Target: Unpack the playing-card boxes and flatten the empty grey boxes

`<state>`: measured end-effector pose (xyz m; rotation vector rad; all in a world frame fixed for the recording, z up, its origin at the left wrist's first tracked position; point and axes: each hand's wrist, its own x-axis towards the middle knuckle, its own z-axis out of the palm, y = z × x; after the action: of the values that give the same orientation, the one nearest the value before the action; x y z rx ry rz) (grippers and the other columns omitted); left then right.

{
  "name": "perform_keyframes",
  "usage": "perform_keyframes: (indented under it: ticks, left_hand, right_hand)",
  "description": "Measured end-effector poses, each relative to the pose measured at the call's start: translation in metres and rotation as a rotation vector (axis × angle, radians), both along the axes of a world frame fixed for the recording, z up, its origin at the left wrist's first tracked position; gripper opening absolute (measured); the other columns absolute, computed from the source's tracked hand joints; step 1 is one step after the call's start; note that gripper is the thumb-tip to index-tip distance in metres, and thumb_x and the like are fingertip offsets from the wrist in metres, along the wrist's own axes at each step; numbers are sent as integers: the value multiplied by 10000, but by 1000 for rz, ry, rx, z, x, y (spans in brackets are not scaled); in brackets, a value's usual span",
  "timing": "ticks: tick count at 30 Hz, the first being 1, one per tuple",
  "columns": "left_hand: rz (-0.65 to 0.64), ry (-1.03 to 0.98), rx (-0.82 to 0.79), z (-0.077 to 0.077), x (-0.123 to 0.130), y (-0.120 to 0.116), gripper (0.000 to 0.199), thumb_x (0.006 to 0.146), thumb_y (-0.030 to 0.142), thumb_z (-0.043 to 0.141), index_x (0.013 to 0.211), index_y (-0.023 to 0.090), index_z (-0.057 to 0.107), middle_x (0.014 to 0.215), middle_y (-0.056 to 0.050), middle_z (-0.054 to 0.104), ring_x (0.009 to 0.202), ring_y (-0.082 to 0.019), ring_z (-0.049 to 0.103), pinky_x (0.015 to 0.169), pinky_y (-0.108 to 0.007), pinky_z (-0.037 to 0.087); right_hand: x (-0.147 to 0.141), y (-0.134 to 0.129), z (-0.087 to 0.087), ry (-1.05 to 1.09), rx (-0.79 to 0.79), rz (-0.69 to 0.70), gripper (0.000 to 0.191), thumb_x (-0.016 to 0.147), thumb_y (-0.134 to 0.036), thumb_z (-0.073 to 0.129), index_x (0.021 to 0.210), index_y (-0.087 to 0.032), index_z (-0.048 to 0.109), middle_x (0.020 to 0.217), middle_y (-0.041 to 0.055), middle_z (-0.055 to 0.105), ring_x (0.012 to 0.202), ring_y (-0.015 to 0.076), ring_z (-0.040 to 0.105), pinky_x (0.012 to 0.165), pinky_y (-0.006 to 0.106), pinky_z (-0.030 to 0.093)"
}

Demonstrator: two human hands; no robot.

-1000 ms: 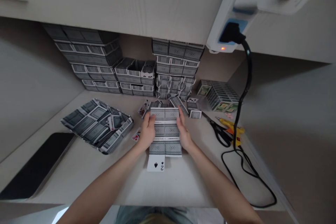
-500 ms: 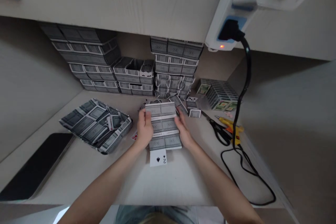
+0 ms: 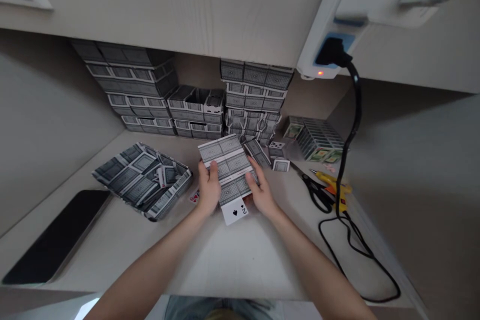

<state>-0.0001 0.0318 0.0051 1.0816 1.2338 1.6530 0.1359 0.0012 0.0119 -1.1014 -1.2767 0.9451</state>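
Between my two hands is a panel of joined playing cards (image 3: 229, 165), grey patterned backs facing up. From its near edge sticks out a two of spades (image 3: 235, 211), face up. My left hand (image 3: 210, 187) grips the panel's left edge, thumb on top. On the right edge my right hand (image 3: 261, 190) holds it the same way, with its lower fingers hidden underneath. The panel is tilted, its far end turned to the left. Behind it lie a folded card piece (image 3: 258, 152) and, left of my left hand, a red-marked card (image 3: 194, 196).
An open box made of cards (image 3: 138, 175) stands at left, beside a black flat object (image 3: 56, 237). Stacked card structures (image 3: 138, 77) line the back. At right lie black scissors (image 3: 318, 194), a yellow glue gun (image 3: 339, 195) and its cable. A power strip (image 3: 330, 35) hangs above.
The card panel has turned counterclockwise in my hands, its far end swinging left and its near end right. Both hands keep hold of it. The camera view has shifted slightly.
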Motion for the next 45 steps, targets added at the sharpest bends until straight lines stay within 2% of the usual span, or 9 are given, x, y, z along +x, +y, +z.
perform_keyframes:
  ticks: [6,14,18,22,26,34,40,42,45]
  left_hand:
    - [83,114,7,-3,3,-8,254,812,467,402,861,219,418,906,-21,547,879,-157,514,796,-270,388]
    - [103,42,51,-2,8,-12,239,798,449,444,851,216,430,885,-14,543,861,-152,503,805,-264,370]
    - [-70,-256,50,9,3,-5,223,752,390,530,886,213,505,908,-5,584,857,-156,538,779,-272,406]
    - [-278,-545,29,22,-5,0,224,701,312,579,892,198,554,932,-18,617,861,-170,569,766,-294,434]
    - [-314,-599,-135,30,-7,-2,375,581,172,676,940,203,574,924,-14,651,822,-178,603,770,-320,451]
    - [-398,-576,-323,25,-2,-6,381,572,257,707,919,139,602,875,-76,679,852,-253,621,794,-408,470]
    - [-338,-520,-249,24,-8,2,409,587,327,701,954,178,598,963,-57,662,870,-242,620,794,-404,486]
    - [-326,-528,-280,27,-12,4,369,627,389,659,932,188,603,924,-49,672,857,-238,623,767,-394,502]
    - [-377,-533,-423,31,-18,6,383,650,485,600,839,153,626,737,-67,684,769,-251,639,677,-379,527]
  right_hand:
    - [-6,-1,-5,-73,29,-66,454,843,-450,362,1234,-227,423,1273,49,462,1172,199,404,987,366,300]
    - [-6,-3,-5,-9,-19,-135,351,814,-429,419,1106,-236,454,1003,54,585,934,202,540,772,340,445]
    - [6,0,-2,93,-67,-29,437,676,-358,628,1058,-273,433,878,3,568,703,161,561,579,275,465]
    - [20,3,3,188,-212,120,424,652,-354,647,1011,-276,435,739,-44,538,452,97,479,387,219,389]
    - [26,1,14,78,-273,356,337,680,-390,625,958,-220,541,763,-8,600,598,136,565,524,252,458]
    - [13,-2,10,29,-314,296,421,743,-581,452,849,-198,593,449,-31,550,361,130,493,377,250,406]
    - [20,0,17,63,-353,389,625,747,-691,227,598,-184,561,427,19,545,368,133,499,358,246,386]
    - [27,4,20,67,-339,374,692,743,-704,127,643,-180,568,468,24,559,365,120,475,348,231,342]
    - [36,8,18,-157,-170,192,485,705,-628,444,752,-175,611,594,13,583,460,111,473,423,227,354]
